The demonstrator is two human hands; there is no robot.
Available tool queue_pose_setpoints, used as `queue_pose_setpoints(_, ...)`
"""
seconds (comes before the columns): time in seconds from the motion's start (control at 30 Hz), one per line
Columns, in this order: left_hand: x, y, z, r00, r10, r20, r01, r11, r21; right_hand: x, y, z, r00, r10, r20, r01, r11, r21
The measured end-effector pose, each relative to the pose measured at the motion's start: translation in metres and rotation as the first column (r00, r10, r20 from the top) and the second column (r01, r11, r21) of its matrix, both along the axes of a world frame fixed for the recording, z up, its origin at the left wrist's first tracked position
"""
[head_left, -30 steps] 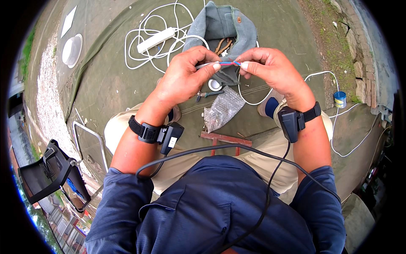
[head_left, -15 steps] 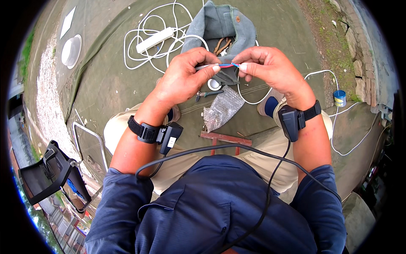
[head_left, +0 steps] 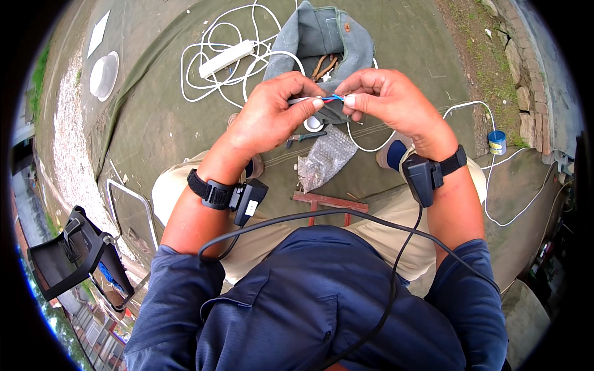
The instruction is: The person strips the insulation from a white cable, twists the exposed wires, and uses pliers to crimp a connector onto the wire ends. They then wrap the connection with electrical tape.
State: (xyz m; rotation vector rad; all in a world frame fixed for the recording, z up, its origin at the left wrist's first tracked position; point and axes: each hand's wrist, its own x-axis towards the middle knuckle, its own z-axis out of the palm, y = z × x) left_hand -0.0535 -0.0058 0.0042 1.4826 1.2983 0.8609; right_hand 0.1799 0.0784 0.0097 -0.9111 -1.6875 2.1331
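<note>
Both hands are raised over the ground in front of my knees, thumbs toward each other. Between thumb and forefinger my left hand [head_left: 275, 117] pinches a white-sheathed cable [head_left: 299, 99]. Red and blue insulated wires [head_left: 331, 99] come out past the left thumb and cross the short gap. My right hand [head_left: 390, 102] is closed in a pinch on the far end of these wires, whose tips its fingers cover. Just beyond the hands lies an open grey-blue cloth bag [head_left: 300, 40] with brown-handled pliers [head_left: 324, 68] in it.
Below the hands lie a white tape roll [head_left: 314, 124], dark-handled pliers [head_left: 305, 138] and bubble wrap [head_left: 328, 157]. A white power strip [head_left: 226, 59] sits among coiled cable at far left. A blue can [head_left: 497, 143] stands right, a black chair [head_left: 74, 253] left. A black cord [head_left: 346, 212] spans my lap.
My right hand has shifted slightly left, so the gap between the two thumbs is a little narrower. The left hand has barely moved and keeps its pinch.
</note>
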Motion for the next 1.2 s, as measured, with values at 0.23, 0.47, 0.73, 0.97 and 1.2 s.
queue_pose_setpoints(0.23,-0.0001,0.0003,0.0001,1.000,-0.019,0.002,0.019,1.000,0.000,-0.0006,0.0001,-0.0020,1.000,0.005,-0.004,-0.005,1.000,0.016)
queue_pose_setpoints(0.47,-0.0036,0.0020,0.0023,0.999,0.012,0.030,-0.008,0.991,-0.132,-0.0032,-0.0017,-0.0020,0.996,-0.084,0.031,0.082,0.994,0.070)
queue_pose_setpoints(0.73,-0.0018,0.0016,0.0008,0.998,0.020,0.063,-0.014,0.996,-0.088,-0.0025,-0.0020,-0.0016,0.995,-0.094,0.016,0.093,0.994,0.057)
queue_pose_setpoints(0.97,0.0032,0.0000,-0.0034,0.998,0.009,0.060,-0.008,1.000,-0.022,-0.0060,-0.0048,-0.0031,0.996,-0.085,0.024,0.084,0.996,0.039)
queue_pose_setpoints(1.2,0.0039,-0.0012,-0.0053,0.996,0.069,0.051,-0.067,0.997,-0.033,-0.0076,-0.0057,0.0000,0.995,-0.086,0.040,0.084,0.996,0.043)
